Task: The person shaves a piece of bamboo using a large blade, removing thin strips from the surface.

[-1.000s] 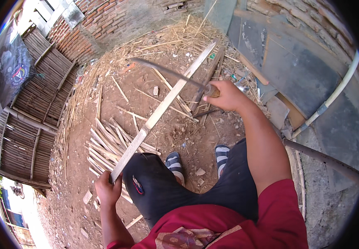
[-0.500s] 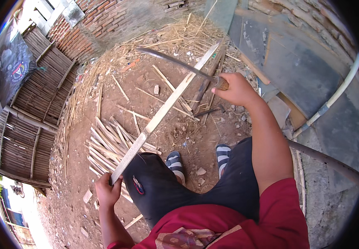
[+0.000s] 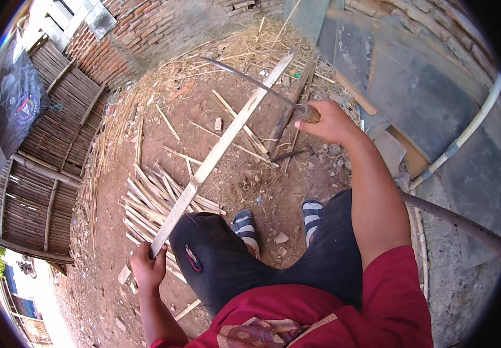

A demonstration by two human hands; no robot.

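A long pale bamboo strip (image 3: 222, 145) slants from my left knee up toward the straw at the far side. Closed around its near end is my left hand (image 3: 148, 268), thumb on top. My right hand (image 3: 330, 123) grips the wooden handle of a machete (image 3: 240, 75), whose long dark curved blade points to the far left. In this view the blade crosses the strip near its far end; whether the two touch, I cannot tell. Below the strip, beside my left knee, a pile of split bamboo sticks (image 3: 146, 200) lies on the ground.
Loose sticks (image 3: 239, 122) and a dark wooden beam (image 3: 290, 113) lie on the dirt ahead. Straw (image 3: 244, 43) is heaped by the brick wall (image 3: 140, 35). Dark sheets (image 3: 407, 87) and a pale pipe (image 3: 471, 130) are at right, a bamboo-slat panel (image 3: 30, 203) at left.
The strip's far end has swung a little to the left. The machete's blade has shifted slightly up and away, while both hands keep their grip in nearly the same places.
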